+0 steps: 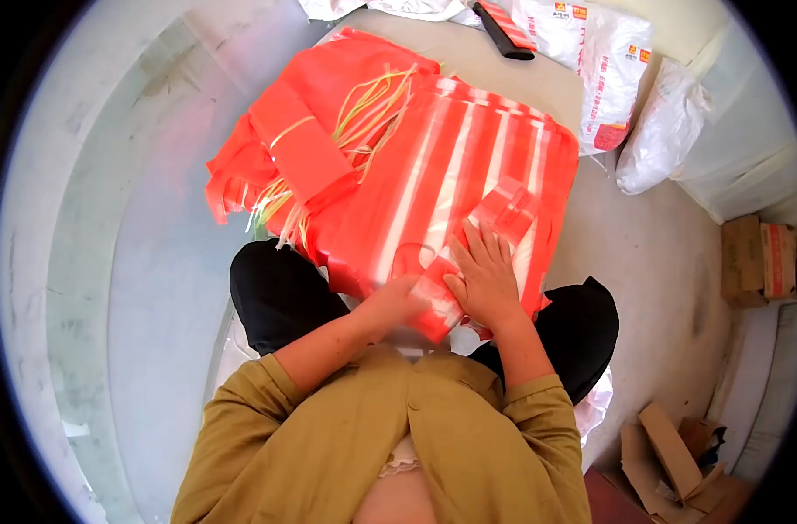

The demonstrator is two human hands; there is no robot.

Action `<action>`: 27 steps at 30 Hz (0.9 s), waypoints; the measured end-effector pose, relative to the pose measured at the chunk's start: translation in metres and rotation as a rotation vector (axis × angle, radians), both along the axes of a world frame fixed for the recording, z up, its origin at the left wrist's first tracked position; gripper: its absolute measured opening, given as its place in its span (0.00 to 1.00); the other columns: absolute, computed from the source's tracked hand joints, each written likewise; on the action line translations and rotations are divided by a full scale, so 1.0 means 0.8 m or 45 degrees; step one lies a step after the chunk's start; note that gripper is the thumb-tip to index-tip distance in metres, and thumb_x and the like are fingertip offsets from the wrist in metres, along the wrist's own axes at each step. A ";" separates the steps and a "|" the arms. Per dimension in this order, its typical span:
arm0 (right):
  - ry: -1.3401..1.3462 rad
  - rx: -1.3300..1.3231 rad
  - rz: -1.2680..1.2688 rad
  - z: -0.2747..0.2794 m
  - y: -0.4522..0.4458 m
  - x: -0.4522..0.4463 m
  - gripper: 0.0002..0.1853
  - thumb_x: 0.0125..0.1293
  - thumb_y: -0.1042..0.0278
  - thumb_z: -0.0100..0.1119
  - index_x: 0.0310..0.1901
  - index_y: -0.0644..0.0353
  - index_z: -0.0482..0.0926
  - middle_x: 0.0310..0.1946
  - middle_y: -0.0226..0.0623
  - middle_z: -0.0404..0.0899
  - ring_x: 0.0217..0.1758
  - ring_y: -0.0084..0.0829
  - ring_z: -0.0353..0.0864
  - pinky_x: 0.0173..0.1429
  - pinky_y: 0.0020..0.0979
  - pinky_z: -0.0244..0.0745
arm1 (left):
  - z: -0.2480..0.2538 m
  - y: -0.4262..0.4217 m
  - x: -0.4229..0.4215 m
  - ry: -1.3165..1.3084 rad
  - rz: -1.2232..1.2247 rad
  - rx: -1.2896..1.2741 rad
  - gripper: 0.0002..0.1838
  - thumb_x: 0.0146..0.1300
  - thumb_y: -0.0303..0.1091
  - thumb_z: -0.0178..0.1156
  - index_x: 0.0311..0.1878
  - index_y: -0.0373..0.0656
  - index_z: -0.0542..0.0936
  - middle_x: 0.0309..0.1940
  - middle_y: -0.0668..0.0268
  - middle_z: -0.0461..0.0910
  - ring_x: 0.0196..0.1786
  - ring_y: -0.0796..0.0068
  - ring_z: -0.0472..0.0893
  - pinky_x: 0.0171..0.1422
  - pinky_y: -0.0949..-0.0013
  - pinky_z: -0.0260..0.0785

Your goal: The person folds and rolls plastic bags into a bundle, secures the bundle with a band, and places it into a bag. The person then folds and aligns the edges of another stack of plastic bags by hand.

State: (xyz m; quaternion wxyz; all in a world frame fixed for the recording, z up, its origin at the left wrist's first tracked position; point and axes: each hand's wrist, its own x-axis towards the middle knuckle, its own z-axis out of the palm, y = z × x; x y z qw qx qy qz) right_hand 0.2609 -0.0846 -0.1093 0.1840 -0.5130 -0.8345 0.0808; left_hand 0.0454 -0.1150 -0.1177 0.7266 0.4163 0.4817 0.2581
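Observation:
A thick stack of red plastic sheets with white stripes [433, 166], which look like plastic bags, lies in front of my knees. A narrow folded red-and-white plastic bag [508, 208] rests slantwise on top of it. My right hand [486, 278] lies flat across this folded piece, fingers spread and pointing away from me. At its near end is my left hand [391, 306], smeared by motion beside the red plastic; its fingers cannot be made out. A folded red bundle with a thin yellow band [302, 148] sits on the stack's left side, next to loose yellow-green ties [377, 109].
White printed sacks [612, 74] and a whitish plastic bag [665, 127] stand at the back right. A black-and-red object [506, 33] lies near them. Cardboard boxes [743, 262] are at the right wall, and opened cardboard [669, 454] lies at lower right.

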 end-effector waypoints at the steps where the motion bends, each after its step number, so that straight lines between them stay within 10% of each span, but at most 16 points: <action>1: -0.005 0.007 -0.011 -0.001 -0.002 0.000 0.32 0.66 0.51 0.61 0.69 0.55 0.72 0.77 0.44 0.60 0.81 0.52 0.53 0.81 0.56 0.47 | 0.000 -0.002 -0.001 0.042 -0.003 0.031 0.21 0.63 0.29 0.60 0.59 0.33 0.77 0.45 0.62 0.82 0.44 0.75 0.80 0.47 0.69 0.75; 27: 0.566 -0.007 -0.150 0.012 -0.051 0.013 0.25 0.63 0.69 0.63 0.63 0.63 0.75 0.75 0.58 0.58 0.77 0.61 0.57 0.78 0.54 0.56 | 0.009 0.001 -0.010 -0.052 -0.033 0.034 0.29 0.65 0.23 0.63 0.70 0.36 0.69 0.56 0.64 0.81 0.52 0.76 0.83 0.59 0.71 0.75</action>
